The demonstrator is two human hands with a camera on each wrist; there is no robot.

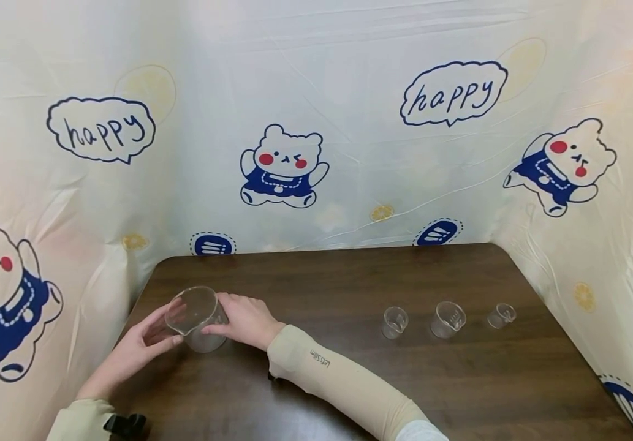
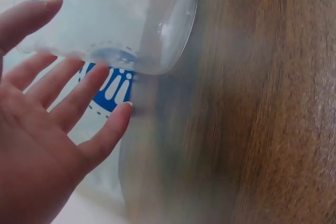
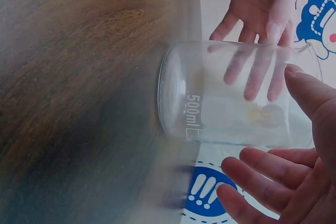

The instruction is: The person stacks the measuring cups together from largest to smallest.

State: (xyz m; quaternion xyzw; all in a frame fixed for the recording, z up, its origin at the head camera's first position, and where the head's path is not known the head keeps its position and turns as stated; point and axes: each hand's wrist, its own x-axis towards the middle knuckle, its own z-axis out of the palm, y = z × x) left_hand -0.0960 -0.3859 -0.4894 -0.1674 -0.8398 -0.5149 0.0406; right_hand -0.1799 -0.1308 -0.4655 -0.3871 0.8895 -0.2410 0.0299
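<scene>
A large clear glass beaker with a pouring lip stands upright on the table's left side. A "500ml" mark shows on its wall in the right wrist view. My right hand holds its right side near the rim, thumb across the front and fingers toward the back. Opposite it, my left hand cups the left side with long, spread fingers behind the glass and the thumb at the front. Through the wall of the beaker, the left hand's fingers show in the right wrist view.
Three smaller clear beakers stand in a row on the right: a small one, a medium one and another small one. They share the dark wooden table. A pale printed curtain encloses its back and sides.
</scene>
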